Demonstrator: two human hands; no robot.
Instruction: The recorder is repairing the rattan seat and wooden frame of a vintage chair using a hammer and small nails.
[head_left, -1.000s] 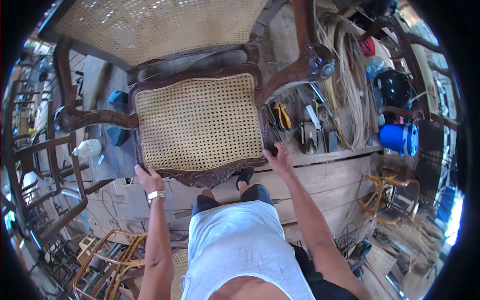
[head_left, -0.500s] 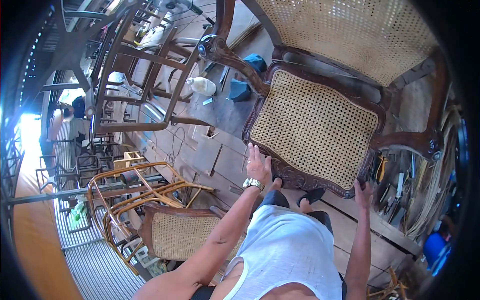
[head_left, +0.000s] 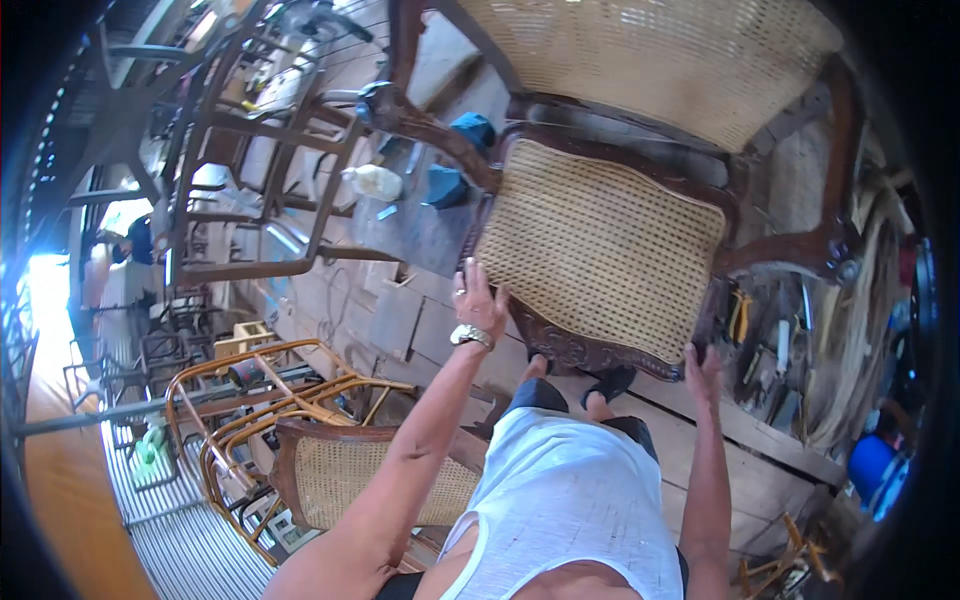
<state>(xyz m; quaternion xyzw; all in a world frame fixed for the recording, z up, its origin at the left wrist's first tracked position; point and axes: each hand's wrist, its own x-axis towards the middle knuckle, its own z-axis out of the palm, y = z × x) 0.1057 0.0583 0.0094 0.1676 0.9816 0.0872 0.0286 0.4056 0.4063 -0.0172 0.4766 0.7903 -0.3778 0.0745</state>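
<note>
Armchair with woven cane seat [head_left: 605,255], viewed from above and in front of the wearer. The dark carved seat rail [head_left: 600,355] forms the front edge, running obliquely from upper left to lower right; the seat's longer axis follows this edge, and the cane backrest [head_left: 655,60] rises at the far side. The two hands bracket the rail, one at each front corner. The left hand [head_left: 482,308], with a metal-banded wristwatch [head_left: 470,336] below it, is flat with fingers extended, its fingertips overlapping the left front corner; nothing is enclosed in it. From it, the seat lies to the right and slightly beyond. The right hand [head_left: 704,376] is at the right front corner, fingers pointing away from the body; from it, the seat lies beyond and to the left. Blur prevents telling whether these fingers curl around the wood. Neither hand is clearly nearer, since each meets its own end of the rail.

Left of the armchair: blue blocks [head_left: 446,186] and a white bottle [head_left: 373,182]. Right: yellow-handled pliers [head_left: 740,316] on a wooden surface, with pale fibre strands [head_left: 862,290] farther out. Lower left: a bent rattan frame [head_left: 250,400] beside another cane panel [head_left: 340,475].
</note>
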